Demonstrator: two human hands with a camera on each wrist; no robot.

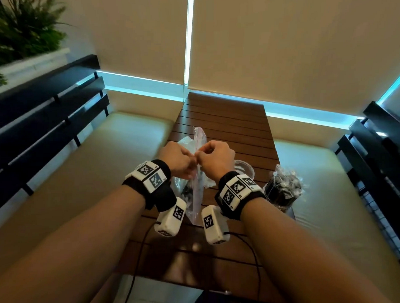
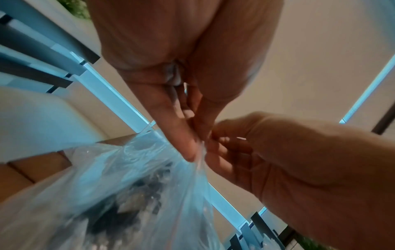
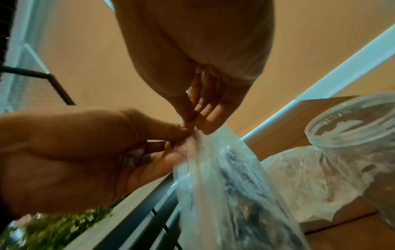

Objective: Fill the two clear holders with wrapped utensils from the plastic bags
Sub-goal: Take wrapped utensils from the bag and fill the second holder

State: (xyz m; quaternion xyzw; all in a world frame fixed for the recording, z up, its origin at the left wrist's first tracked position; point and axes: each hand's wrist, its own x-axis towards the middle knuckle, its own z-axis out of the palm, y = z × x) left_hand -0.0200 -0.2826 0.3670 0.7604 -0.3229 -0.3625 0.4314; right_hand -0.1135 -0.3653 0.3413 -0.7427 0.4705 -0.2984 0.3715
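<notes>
Both hands are held together over the wooden table (image 1: 225,127) and pinch the top edge of a clear plastic bag (image 1: 197,196). My left hand (image 1: 190,166) grips it from the left, my right hand (image 1: 201,161) from the right. The bag (image 2: 128,194) hangs below them with dark wrapped utensils inside. In the wrist views the left hand (image 2: 193,150) and right hand (image 3: 199,126) meet fingertip to fingertip on the bag (image 3: 224,186). A clear holder (image 1: 246,170) stands right of the hands. Another holder (image 1: 282,191), packed with black wrapped utensils, stands further right.
A second, crumpled plastic bag (image 1: 184,142) lies on the table behind the hands, also seen beside the clear holder (image 3: 352,121). Cream bench cushions (image 1: 104,154) flank the table, with dark slatted backrests (image 1: 45,107) on both sides. Cables run across the near table edge.
</notes>
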